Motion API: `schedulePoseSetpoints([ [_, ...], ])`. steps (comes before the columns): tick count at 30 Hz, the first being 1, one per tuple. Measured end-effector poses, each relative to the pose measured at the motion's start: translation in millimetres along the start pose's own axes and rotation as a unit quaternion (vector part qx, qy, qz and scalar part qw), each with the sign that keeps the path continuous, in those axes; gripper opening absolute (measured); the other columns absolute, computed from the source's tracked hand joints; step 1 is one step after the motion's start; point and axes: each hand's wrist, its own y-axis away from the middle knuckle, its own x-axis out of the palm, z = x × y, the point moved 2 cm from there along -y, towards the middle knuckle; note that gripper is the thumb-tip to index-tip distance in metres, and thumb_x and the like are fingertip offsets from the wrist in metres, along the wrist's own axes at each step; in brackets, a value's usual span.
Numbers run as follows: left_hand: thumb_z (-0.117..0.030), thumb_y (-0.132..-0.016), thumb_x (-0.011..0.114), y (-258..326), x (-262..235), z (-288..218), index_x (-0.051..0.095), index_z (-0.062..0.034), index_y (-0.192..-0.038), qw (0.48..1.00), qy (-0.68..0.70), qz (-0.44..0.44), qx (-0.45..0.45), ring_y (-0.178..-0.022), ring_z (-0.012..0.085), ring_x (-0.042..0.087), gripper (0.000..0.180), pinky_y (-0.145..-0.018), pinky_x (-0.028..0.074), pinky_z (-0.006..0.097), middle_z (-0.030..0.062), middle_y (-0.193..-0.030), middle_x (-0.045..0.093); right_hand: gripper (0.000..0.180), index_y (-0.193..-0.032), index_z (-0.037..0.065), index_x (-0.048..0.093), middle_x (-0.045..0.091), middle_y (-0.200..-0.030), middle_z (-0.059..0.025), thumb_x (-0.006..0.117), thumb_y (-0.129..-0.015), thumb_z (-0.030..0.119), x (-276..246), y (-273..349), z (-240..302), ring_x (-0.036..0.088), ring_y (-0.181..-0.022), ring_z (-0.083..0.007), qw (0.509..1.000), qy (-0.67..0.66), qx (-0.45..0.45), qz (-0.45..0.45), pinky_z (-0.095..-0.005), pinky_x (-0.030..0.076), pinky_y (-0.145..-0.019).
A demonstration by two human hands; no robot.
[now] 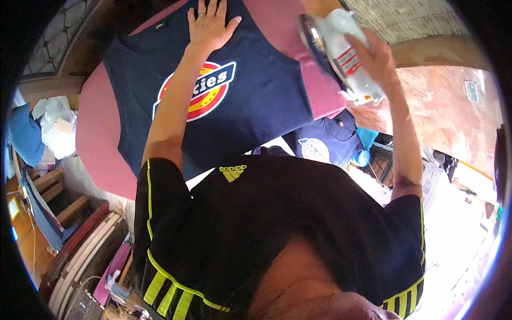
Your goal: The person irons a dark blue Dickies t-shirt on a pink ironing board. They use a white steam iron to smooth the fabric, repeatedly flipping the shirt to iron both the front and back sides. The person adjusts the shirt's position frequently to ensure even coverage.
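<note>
A navy sleeveless shirt (261, 101) with a red, yellow and white printed emblem lies spread on a pink padded ironing board (96, 128). My left hand (209, 26) rests on the shirt's far part, palm down, fingers spread. In my right hand (377, 56) is a white clothes iron (346, 58) with red stripes, gripped by its handle. It is tilted on edge over the board's right side, its soleplate turned left toward the shirt. The iron is slightly blurred, and I cannot tell whether it touches the board. My left forearm covers part of the emblem.
Another navy garment (333, 136) with a pale round print lies below the board's right edge. White plastic bags (56, 125) sit at the left. Wooden slats (56, 194) and curved boards (80, 256) stand at lower left. A brownish wall (442, 106) is at the right.
</note>
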Motion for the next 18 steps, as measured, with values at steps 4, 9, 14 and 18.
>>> schedulePoseSetpoints([
  [4,-0.051,-0.097,0.048,-37.9,26.4,22.1,0.046,-0.0041,-0.145,1.0,0.005,0.019,0.018,-0.143,0.0392,0.033,0.067,-0.116,0.024,0.059,0.0165,-0.156,0.038,0.031,-0.11,0.001,0.064,0.068,-0.077,-0.0178,0.07,-0.093,0.027,33.6,25.3,61.6,0.067,-0.066,-0.0252,0.998,0.046,-0.047,0.018,-0.0385,0.053,-0.058],
  [9,-0.047,-0.096,0.051,-67.2,36.4,43.9,0.046,-0.0105,-0.145,0.998,0.033,0.025,0.037,-0.141,0.037,0.038,0.061,-0.113,0.028,0.061,0.0135,-0.153,0.041,0.033,-0.104,-0.001,0.056,0.064,-0.071,-0.0239,0.068,-0.093,0.027,88.3,44.8,103.4,0.067,-0.066,-0.0423,0.999,0.051,-0.018,-0.005,-0.0484,0.053,-0.057],
  [14,-0.037,-0.099,0.049,-75.0,13.9,54.5,0.049,-0.0139,-0.142,0.988,0.113,0.083,0.062,-0.135,0.0351,0.045,0.049,-0.108,0.035,0.059,0.0102,-0.148,0.049,0.035,-0.099,0.0,0.055,0.067,-0.072,-0.0235,0.065,-0.095,0.033,112.3,-4.6,119.3,0.068,-0.071,-0.0436,0.994,0.089,0.068,-0.014,-0.0507,0.054,-0.06],
  [18,-0.021,-0.098,0.046,-82.2,21.9,77.8,0.054,-0.0127,-0.139,0.976,0.182,0.079,0.09,-0.131,0.0338,0.049,0.042,-0.106,0.04,0.052,0.0112,-0.144,0.053,0.037,-0.101,-0.001,0.056,0.067,-0.079,-0.0257,0.063,-0.096,0.036,133.8,-62.2,113.9,0.067,-0.075,-0.0455,0.992,0.108,0.063,-0.028,-0.0516,0.054,-0.066],
])
